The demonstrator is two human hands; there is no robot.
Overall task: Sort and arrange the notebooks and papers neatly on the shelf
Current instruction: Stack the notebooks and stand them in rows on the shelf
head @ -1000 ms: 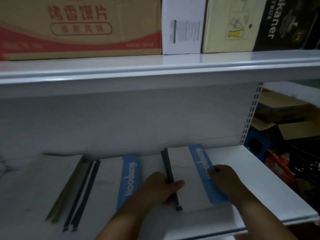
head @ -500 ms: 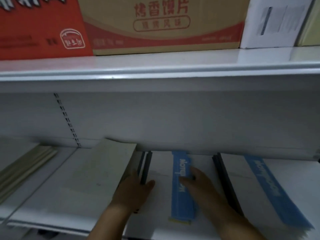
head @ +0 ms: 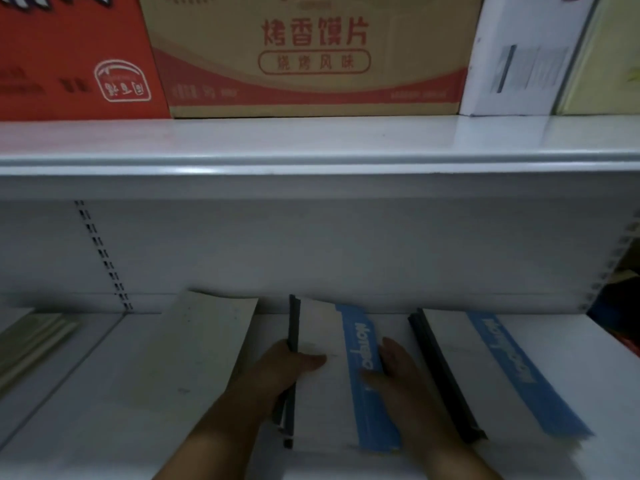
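A stack of white notebooks [head: 332, 403] with a black spine and a blue "Notebook" band lies in the middle of the lower shelf [head: 86, 427]. My left hand [head: 287, 368] grips its black spine edge, thumb on the cover. My right hand [head: 391, 368] presses on its blue band side. A second similar notebook stack [head: 485, 372] lies to the right, apart from my hands. A pale paper pad [head: 194, 348] lies to the left, beside the middle stack.
The upper shelf [head: 311, 143] overhangs and carries a red carton [head: 69, 57], a brown carton [head: 311, 57] and a white box [head: 519, 57]. Flat beige items [head: 31, 344] lie at far left. A perforated upright [head: 104, 258] runs down the back panel.
My hands left the right notebook stack and took the middle one; since half a second ago they have shifted it slightly and straightened it. The view has swung left.
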